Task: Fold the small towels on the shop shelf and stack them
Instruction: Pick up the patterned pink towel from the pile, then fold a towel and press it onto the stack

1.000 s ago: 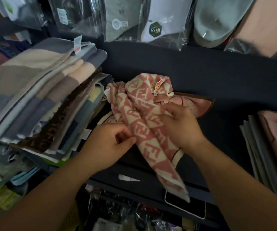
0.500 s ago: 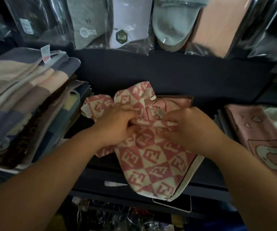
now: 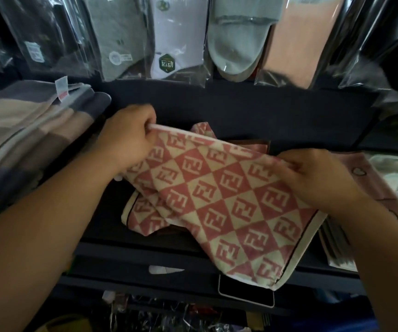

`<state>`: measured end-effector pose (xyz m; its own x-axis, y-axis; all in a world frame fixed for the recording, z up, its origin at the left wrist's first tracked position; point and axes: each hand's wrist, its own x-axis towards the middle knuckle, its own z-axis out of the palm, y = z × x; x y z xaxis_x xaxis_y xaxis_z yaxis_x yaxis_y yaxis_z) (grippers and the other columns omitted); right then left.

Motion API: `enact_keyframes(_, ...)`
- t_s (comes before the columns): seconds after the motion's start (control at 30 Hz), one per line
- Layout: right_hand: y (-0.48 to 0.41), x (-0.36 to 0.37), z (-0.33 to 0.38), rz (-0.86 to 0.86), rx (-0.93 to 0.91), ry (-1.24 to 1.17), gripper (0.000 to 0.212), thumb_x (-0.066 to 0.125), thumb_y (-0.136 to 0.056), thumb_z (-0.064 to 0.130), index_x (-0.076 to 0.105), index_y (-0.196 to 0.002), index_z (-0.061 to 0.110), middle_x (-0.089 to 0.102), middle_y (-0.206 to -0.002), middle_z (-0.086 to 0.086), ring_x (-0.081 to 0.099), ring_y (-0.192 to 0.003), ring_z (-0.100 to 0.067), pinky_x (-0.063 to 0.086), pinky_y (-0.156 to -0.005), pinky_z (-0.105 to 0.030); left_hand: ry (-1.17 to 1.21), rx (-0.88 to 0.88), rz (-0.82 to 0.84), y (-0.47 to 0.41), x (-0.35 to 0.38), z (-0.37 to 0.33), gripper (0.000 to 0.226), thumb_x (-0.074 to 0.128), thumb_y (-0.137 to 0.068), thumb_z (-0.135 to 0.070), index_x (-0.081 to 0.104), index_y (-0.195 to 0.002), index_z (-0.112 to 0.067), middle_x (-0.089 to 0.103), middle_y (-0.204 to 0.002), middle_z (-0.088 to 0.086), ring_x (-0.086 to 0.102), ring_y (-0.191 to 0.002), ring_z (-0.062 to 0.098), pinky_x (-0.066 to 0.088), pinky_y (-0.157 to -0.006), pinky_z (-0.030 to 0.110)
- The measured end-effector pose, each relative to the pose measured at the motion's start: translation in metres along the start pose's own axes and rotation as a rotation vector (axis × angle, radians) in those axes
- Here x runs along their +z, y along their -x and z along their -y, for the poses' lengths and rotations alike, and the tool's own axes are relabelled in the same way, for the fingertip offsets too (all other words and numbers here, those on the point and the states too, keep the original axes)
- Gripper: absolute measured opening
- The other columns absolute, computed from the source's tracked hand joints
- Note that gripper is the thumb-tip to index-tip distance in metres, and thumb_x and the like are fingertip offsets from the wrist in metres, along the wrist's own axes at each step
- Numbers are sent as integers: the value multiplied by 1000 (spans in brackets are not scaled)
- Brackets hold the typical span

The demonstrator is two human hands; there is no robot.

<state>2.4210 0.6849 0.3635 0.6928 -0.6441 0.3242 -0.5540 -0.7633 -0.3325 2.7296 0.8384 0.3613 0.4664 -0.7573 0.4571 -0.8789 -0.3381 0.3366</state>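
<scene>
A pink and cream checked towel [image 3: 217, 195] with a letter pattern hangs stretched between my hands above the dark shelf [image 3: 217, 111]. My left hand [image 3: 127, 137] pinches its upper left corner. Its upper right edge is gripped by my right hand [image 3: 317, 178]. The towel's lower end droops over the shelf's front edge. Under it lies a second towel of the same pattern [image 3: 145, 219], partly hidden, with a brown-edged piece behind.
A tall pile of folded striped towels [image 3: 25, 144] fills the left. Pink towels with heart prints [image 3: 380, 188] are stacked at the right. Bagged socks and slippers [image 3: 236, 39] hang along the back. A phone [image 3: 245, 293] lies below the shelf's front edge.
The bunched towel has been pulled open. My hands moved apart, the left up and left, the right to the right, and the cloth now spreads flat between them.
</scene>
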Motion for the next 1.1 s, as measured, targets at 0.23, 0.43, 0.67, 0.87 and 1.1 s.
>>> enact_keyframes(0.23, -1, -13, -24, -20, 100, 54, 47, 46, -92, 54, 61, -68, 17, 63, -68, -4, 60, -67, -30, 54, -63, -45, 250, -85, -94, 17, -17, -2, 15, 61, -90, -14, 49, -86, -22, 62, -83, 3, 57, -74, 26, 45, -63, 38)
enact_keyframes(0.43, 9, -16, -32, -105, 210, -39, 47, 50, -98, 48, 64, -70, 12, 62, -64, -7, 59, -64, -27, 50, -60, -40, 84, 115, -33, 35, -22, 12, 11, 68, -89, -19, 65, -81, -12, 48, -75, -6, 51, -72, 21, 35, -66, 32)
enact_keyframes(0.67, 21, -43, -21, -137, 182, -259, 49, 61, -92, 49, 68, -71, 5, 64, -63, -16, 61, -56, -26, 45, -49, -33, 364, -124, -98, 41, -55, -2, 31, 62, -97, -29, 51, -73, -13, 52, -73, 17, 51, -67, 19, 43, -60, 38)
enact_keyframes(0.87, 38, -94, -23, 113, 178, -648, 57, 75, -75, 65, 77, -93, 11, 60, -85, -47, 60, -72, -38, 44, -74, -44, 1014, -255, 38, 47, -106, -25, 22, 64, -91, -17, 66, -70, -20, 69, -63, -5, 65, -53, 6, 53, -50, 18)
enact_keyframes(1.1, 11, -105, -12, 199, 212, -352, 34, 70, -79, 53, 76, -82, 20, 69, -63, -5, 61, -53, -13, 46, -48, -17, 677, -161, 293, 36, -82, -6, 29, 73, -87, -29, 53, -71, -15, 51, -57, -4, 46, -48, 7, 36, -41, 15)
